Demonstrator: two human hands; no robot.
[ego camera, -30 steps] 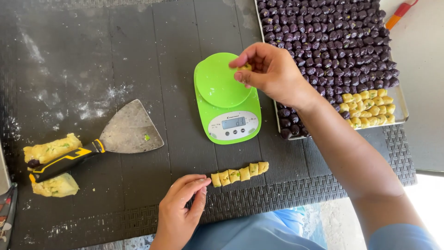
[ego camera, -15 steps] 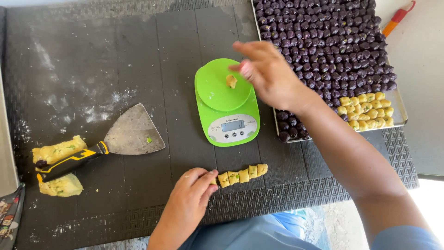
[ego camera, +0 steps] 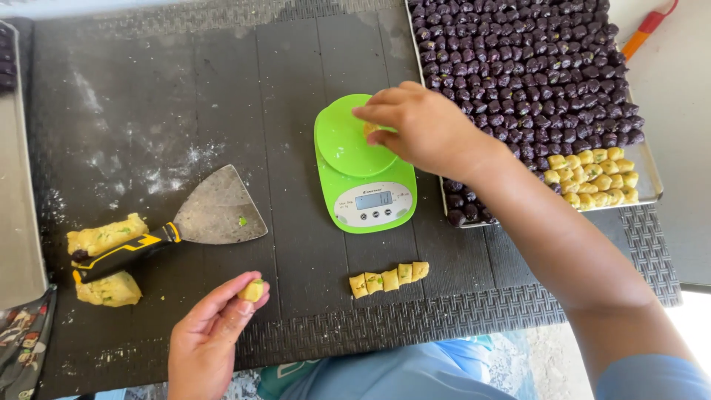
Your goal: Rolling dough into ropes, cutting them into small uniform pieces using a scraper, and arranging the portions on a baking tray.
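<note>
- Tray: dark and yellow pieces, right of scale.
- Scale: green, mat centre.
- Right hand: fingertips pinching dough bit on scale.
- Left hand: pinching dough piece, left of cut row.

screen | small grey rectangle | front of green scale (round platform) | mat centre
</note>
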